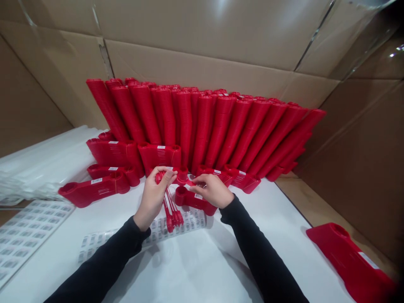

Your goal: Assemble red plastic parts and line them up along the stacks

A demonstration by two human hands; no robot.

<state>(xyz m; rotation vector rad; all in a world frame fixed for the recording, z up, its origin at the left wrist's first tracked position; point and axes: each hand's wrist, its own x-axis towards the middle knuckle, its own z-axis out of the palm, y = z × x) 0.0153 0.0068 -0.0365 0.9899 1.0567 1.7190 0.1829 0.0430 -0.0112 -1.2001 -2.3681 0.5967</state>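
Gripping a fanned bunch of red scoops (168, 202) in the left hand (154, 198) so the right hand (212, 190) can pinch one free over the tabletop (189, 269).

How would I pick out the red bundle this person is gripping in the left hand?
Start at the wall of tall red stacks at the back of the white table. Just before it, the left hand grips a bunch of thin red sticks. Unlike the broad flat red pieces nearby, these are slender and hang downward.
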